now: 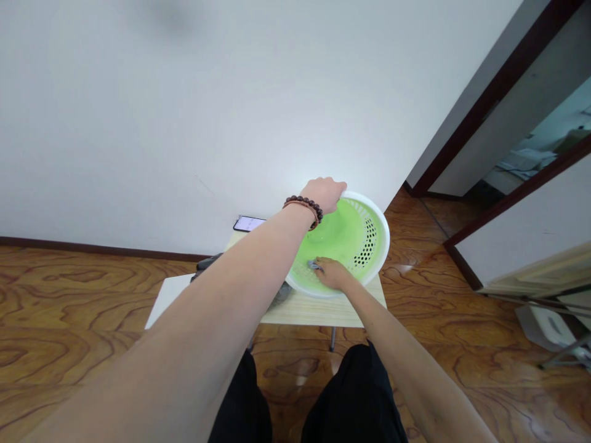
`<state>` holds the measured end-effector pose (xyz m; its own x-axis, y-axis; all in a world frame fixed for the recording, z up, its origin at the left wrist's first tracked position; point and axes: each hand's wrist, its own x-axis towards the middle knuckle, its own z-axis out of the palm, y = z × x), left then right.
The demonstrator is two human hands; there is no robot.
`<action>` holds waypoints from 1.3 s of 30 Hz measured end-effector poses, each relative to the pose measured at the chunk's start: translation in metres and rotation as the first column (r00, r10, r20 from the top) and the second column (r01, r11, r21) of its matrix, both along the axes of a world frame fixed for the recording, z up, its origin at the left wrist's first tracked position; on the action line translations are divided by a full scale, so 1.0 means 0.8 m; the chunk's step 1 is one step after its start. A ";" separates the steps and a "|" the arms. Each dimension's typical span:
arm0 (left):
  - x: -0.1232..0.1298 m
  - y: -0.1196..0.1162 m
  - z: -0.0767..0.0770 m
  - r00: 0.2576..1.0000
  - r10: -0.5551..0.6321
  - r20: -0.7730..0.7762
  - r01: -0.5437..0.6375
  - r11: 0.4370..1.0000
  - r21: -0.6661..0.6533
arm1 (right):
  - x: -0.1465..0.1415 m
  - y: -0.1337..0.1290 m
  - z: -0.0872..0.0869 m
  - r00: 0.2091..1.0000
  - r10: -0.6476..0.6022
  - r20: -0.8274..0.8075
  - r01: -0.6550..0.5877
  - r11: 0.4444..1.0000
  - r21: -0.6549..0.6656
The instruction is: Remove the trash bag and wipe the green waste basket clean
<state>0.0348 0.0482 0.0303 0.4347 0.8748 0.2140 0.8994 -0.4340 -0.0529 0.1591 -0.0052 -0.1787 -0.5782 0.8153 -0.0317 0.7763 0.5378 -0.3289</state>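
Note:
A green basin with a white rim (386,237) and a band of holes in its wall sits tilted on a small light-wood table (318,316). My left hand (324,193), a beaded bracelet at its wrist, is closed around the basin's far rim. Inside the basin, my right hand (331,274) pinches a small grey-blue cloth (314,264) against the green surface near the front. Part of the basin's left side is hidden behind my left forearm.
A phone (249,223) with a lit screen lies at the table's back left, by the white wall (221,123). A greyish thing (281,295) is partly covered by my left arm. A white board-like surface (168,294) is at the left. A doorway stands at the right.

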 end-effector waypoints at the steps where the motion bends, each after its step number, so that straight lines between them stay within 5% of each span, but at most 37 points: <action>1: 0.000 0.000 0.000 1.000 -0.001 -0.001 0.001 1.000 0.007 | -0.002 -0.001 0.001 1.000 -0.007 0.014 0.007 1.000 -0.015; 9: -0.002 0.000 -0.001 1.000 -0.002 -0.009 0.002 1.000 0.027 | 0.025 -0.055 0.042 0.988 0.130 0.078 -0.124 0.989 -0.077; 14: -0.004 0.003 -0.004 1.000 -0.031 -0.003 0.031 0.998 0.061 | 0.028 -0.082 0.041 0.995 0.086 0.047 -0.085 0.996 -0.029; 20: -0.004 0.001 -0.002 1.000 -0.005 -0.006 0.005 0.999 0.037 | -0.021 -0.040 0.034 0.958 -0.193 0.211 0.204 0.978 -0.033; 24: -0.004 0.000 -0.001 1.000 -0.022 -0.010 0.023 0.999 0.041 | -0.039 0.007 0.042 0.943 -0.299 0.144 0.294 0.954 0.057; 32: -0.006 0.002 -0.004 1.000 -0.009 -0.007 0.009 0.998 0.063 | -0.032 0.016 0.014 0.977 -0.101 0.186 0.113 0.992 -0.053; 39: -0.006 0.001 -0.006 0.999 -0.038 -0.017 0.039 0.995 0.089 | -0.004 -0.036 0.032 0.994 0.011 0.108 -0.003 0.997 -0.076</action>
<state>0.0301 0.0490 0.0255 0.4715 0.8351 0.2835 0.8809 -0.4610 -0.1071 0.1557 -0.0336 -0.1533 -0.5735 0.8043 -0.1557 0.8060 0.5200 -0.2828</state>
